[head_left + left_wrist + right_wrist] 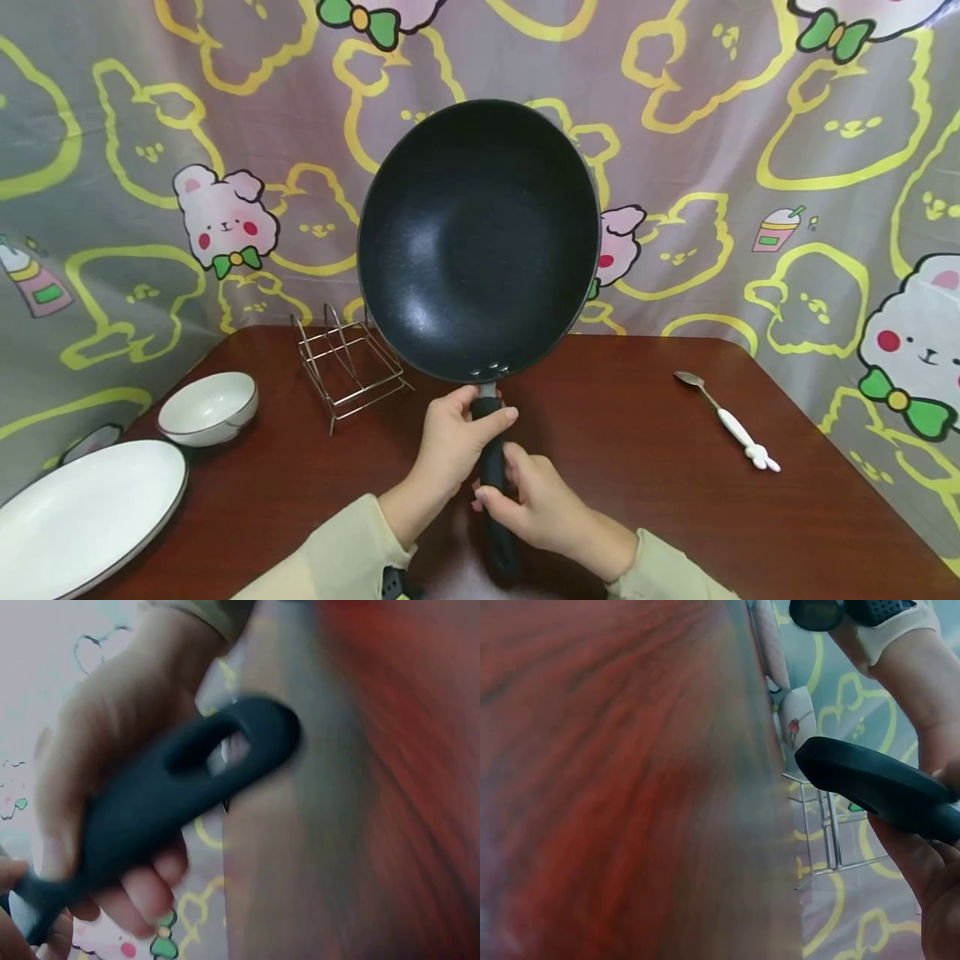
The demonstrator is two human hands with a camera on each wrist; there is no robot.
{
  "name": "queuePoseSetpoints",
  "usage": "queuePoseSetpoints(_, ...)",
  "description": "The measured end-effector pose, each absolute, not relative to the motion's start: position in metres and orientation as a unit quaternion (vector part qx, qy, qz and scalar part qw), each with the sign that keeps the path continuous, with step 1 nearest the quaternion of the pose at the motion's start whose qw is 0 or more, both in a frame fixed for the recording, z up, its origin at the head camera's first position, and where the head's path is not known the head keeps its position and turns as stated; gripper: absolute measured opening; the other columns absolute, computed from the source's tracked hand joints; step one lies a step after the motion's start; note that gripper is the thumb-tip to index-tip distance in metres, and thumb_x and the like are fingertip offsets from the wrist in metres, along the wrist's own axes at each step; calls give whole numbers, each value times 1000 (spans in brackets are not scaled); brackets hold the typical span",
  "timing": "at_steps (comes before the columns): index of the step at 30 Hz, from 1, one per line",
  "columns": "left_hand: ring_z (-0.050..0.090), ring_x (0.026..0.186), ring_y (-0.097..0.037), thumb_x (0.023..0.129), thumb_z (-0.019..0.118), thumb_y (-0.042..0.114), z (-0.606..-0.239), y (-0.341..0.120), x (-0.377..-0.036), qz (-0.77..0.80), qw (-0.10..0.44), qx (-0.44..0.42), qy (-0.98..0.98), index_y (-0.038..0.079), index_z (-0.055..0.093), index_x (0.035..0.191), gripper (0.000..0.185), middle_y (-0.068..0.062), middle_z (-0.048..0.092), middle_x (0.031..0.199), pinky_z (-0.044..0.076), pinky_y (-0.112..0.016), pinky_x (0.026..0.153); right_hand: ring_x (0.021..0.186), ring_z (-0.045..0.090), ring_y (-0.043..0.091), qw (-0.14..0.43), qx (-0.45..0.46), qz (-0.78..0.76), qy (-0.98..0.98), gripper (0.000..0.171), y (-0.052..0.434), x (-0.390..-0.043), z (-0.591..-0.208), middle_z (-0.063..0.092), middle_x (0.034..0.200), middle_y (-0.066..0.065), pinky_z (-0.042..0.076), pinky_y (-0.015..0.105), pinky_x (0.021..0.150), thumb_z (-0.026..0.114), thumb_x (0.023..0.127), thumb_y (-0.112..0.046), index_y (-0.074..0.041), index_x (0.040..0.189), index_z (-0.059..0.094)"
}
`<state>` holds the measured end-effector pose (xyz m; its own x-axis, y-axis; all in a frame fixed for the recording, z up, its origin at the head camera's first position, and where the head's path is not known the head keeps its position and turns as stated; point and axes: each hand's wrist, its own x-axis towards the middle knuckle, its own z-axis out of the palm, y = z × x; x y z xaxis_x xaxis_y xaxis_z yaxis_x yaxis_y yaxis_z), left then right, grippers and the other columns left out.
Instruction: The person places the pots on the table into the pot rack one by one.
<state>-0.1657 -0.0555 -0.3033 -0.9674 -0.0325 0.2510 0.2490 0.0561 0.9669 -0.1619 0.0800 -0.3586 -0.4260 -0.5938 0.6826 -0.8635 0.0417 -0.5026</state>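
Note:
A black wok [480, 242] is held up off the table, its dark inside facing the head camera and its handle pointing down. My left hand [450, 433] grips the top of the black handle [492, 454], close to the pan, with the thumb across the front. Lower on the same handle, my right hand [543, 504] curls round it from the right. In the left wrist view the handle's end with its hanging hole [277, 735] sticks out past a hand. The right wrist view shows the handle [877, 784] between the hands; the pan is out of that view.
A wire rack [348, 367] stands behind and left of the hands on the brown table [622, 433]. At the left are a white bowl [210, 408] and a large white plate [90, 517]. A spoon with a white handle [735, 425] lies at the right. A patterned curtain [697, 167] hangs behind.

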Motion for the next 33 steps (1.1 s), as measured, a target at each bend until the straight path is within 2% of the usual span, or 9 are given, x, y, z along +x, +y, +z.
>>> queuePoseSetpoints(5, 50, 49, -6, 75, 75, 16, -306, -60, -166, -612, 159, -99, -769, 1, 67, 89, 22, -6, 62, 60, 41, -19, 45, 66, 66, 8, 156, 516, 452, -710, 23, 78, -162, -357, 66, 73, 8, 50, 12, 57, 58, 80, 9, 3, 99, 46)
queuePoseSetpoints(11, 51, 50, -5, 80, 69, 12, -307, -61, -164, -548, 212, -131, -799, 2, 63, 92, 16, -5, 65, 67, 43, -20, 43, 66, 63, 2, 164, 509, 444, -719, 25, 75, -161, -354, 67, 72, 5, 48, 10, 55, 60, 79, 8, 2, 99, 46)
queuePoseSetpoints(16, 50, 52, -7, 80, 66, 9, -306, -63, -162, -534, 231, -133, -803, 3, 62, 91, 13, -5, 62, 70, 43, -21, 43, 66, 62, -1, 180, 510, 431, -722, 28, 71, -159, -352, 68, 73, 5, 47, 9, 54, 61, 79, 7, 4, 101, 45)
queuePoseSetpoints(22, 54, 65, -11, 81, 63, 7, -305, -66, -161, -507, 276, -151, -802, 3, 61, 94, 13, -7, 63, 80, 47, -22, 53, 62, 55, -3, 190, 501, 415, -736, 31, 67, -160, -349, 65, 72, 3, 44, 7, 52, 64, 79, 3, 4, 103, 44)
queuePoseSetpoints(29, 62, 79, -14, 81, 62, 3, -303, -72, -160, -499, 296, -177, -795, 4, 60, 97, 16, -9, 65, 87, 53, -26, 68, 65, 56, -2, 181, 504, 417, -735, 30, 64, -160, -343, 66, 75, 4, 46, 8, 56, 65, 80, 1, 3, 102, 46)
queuePoseSetpoints(33, 64, 81, -14, 81, 62, 0, -299, -76, -159, -521, 293, -192, -779, 2, 60, 98, 17, -10, 66, 89, 54, -25, 70, 72, 62, 2, 135, 491, 459, -728, 26, 62, -159, -338, 69, 81, 9, 50, 13, 58, 65, 82, -1, 1, 100, 46)
